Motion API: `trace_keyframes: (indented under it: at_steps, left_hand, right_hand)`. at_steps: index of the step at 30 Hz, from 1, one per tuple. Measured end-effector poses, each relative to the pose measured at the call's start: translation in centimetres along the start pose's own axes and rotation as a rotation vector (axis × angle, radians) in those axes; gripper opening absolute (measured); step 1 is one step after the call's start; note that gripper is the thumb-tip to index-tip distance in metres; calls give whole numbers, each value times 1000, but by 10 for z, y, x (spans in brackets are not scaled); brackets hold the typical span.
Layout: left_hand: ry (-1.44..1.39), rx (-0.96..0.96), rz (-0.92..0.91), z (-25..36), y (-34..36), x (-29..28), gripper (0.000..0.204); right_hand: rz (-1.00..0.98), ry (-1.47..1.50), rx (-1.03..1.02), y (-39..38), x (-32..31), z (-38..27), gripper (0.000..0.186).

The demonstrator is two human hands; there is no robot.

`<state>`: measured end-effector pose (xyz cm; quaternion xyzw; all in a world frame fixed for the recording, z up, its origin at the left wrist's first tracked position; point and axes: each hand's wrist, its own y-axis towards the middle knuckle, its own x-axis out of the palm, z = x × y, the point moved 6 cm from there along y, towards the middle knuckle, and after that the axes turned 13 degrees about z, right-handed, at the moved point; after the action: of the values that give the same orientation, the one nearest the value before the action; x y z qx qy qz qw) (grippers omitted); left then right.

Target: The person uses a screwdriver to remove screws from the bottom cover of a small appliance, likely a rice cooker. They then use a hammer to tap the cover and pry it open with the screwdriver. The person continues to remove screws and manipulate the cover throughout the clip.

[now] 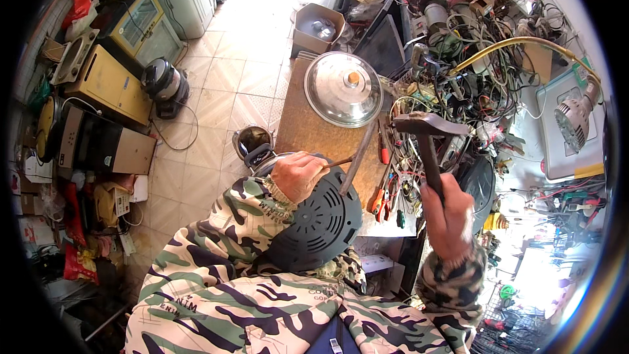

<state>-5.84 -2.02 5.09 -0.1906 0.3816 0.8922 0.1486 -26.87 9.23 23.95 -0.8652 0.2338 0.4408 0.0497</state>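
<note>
My right hand [448, 215] is closed round the handle of a hammer [429, 160], raised above the tools at the right side of the bench. My left hand [300, 176] grips a thin brown rod [341, 161]. That rod meets a long grey metal bar [360, 157], whose lower end is over a black round base [316, 223] with vent slots. I cannot tell whether the bar's end touches it. The base lies tilted at my lap, against the bench's near edge, partly covered by my left hand and sleeve.
A glass lid [343, 89] with a metal rim lies on the wooden bench [295, 118]. Screwdrivers and pliers [379, 202] lie to its right, beside heaped cables and parts [458, 46]. A lamp [576, 118] on a yellow arm overhangs the right. A cooker [164, 85] stands on the floor.
</note>
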Motion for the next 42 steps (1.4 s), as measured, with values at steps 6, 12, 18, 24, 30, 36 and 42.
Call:
trace_keyframes:
  at_steps: [6,12,18,24,30,36,42]
  left_hand:
    - [-17,-21,-9,0,1,0,16]
    - [1,-30,-9,-4,-2,-1,17]
    - [-35,-1,27,-2,2,2,19]
    - [17,-14,22,-2,0,-6,19]
    - [-14,-8,20,-6,-2,7,17]
    - [-5,22,-41,-5,-2,6,22]
    - [7,-304,-110,-12,8,-50,61]
  right_hand:
    - [-52,-112,191,-18,120,206,30]
    - [-10,-187,223,-42,200,296,40]
    - [-116,-248,349,-44,226,321,33]
    - [148,8,-343,49,80,67,62]
    - [-174,-407,-1008,38,41,-125,57]
    - [-477,-490,-1219,43,89,-110,17]
    - [-759,-463,-1214,52,112,-104,11]
